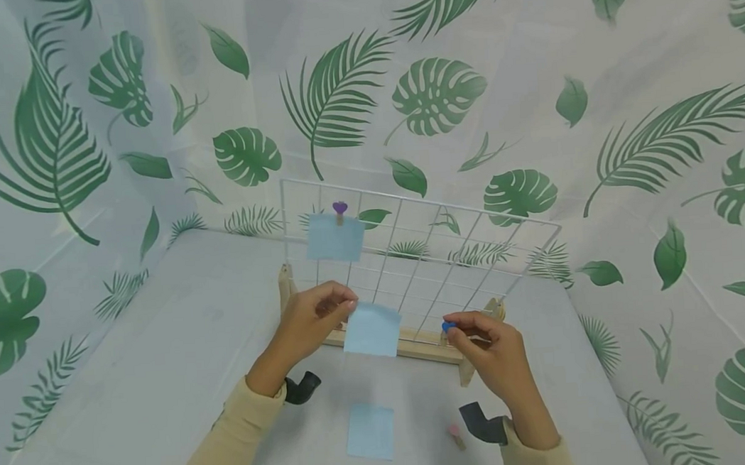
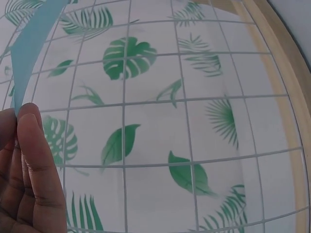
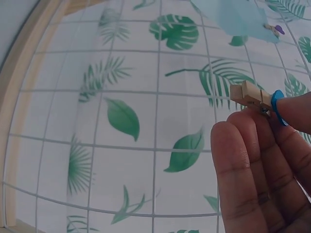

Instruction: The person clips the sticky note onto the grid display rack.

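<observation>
My left hand (image 1: 307,323) pinches a light blue paper sheet (image 1: 372,332) by its upper left corner, in front of a white wire grid (image 2: 124,116). In the left wrist view, that sheet (image 2: 31,46) appears nearly edge-on between thumb and fingers. Held by its blue end in my right hand (image 1: 496,349) is a small wooden clothespin (image 3: 251,96), its jaws apart from the paper and pointing toward the grid. Higher on the grid, a purple heart clothespin (image 1: 340,209) clips another blue sheet (image 1: 330,243).
The grid stands on a wooden base (image 1: 434,350) with upright end pieces. Nearer to me on the white table (image 1: 183,386) lie a blue sheet (image 1: 370,433) and a pink-topped clothespin (image 1: 456,436). Behind hangs a leaf-patterned curtain (image 1: 516,60).
</observation>
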{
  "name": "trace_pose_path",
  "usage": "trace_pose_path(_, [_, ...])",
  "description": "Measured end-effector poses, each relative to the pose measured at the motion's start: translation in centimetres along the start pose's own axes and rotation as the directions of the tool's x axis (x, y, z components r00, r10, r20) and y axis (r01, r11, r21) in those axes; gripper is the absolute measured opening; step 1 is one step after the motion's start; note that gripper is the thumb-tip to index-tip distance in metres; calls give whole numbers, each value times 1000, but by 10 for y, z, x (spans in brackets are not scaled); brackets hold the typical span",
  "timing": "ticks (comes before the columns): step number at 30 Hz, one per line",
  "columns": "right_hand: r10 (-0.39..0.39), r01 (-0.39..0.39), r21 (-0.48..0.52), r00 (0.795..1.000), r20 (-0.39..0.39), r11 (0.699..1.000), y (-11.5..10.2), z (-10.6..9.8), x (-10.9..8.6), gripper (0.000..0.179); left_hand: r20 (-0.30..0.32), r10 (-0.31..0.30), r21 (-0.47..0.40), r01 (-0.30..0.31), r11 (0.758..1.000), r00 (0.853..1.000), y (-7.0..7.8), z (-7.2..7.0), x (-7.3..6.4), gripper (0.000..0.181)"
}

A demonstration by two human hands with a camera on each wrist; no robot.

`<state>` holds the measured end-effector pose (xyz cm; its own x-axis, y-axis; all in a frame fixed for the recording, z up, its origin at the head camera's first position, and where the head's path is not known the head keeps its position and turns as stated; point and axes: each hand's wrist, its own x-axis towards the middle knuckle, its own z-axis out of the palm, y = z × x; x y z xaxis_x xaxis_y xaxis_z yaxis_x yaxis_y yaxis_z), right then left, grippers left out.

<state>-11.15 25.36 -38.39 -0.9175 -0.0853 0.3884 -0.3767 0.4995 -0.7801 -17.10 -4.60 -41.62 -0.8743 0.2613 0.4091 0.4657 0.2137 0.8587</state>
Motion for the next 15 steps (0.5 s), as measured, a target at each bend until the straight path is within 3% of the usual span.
trace_pose_path(15, [-32, 34, 49, 999, -41, 998, -1, 3, 4, 13, -14, 33, -11, -33, 999, 999, 5, 6, 10, 8])
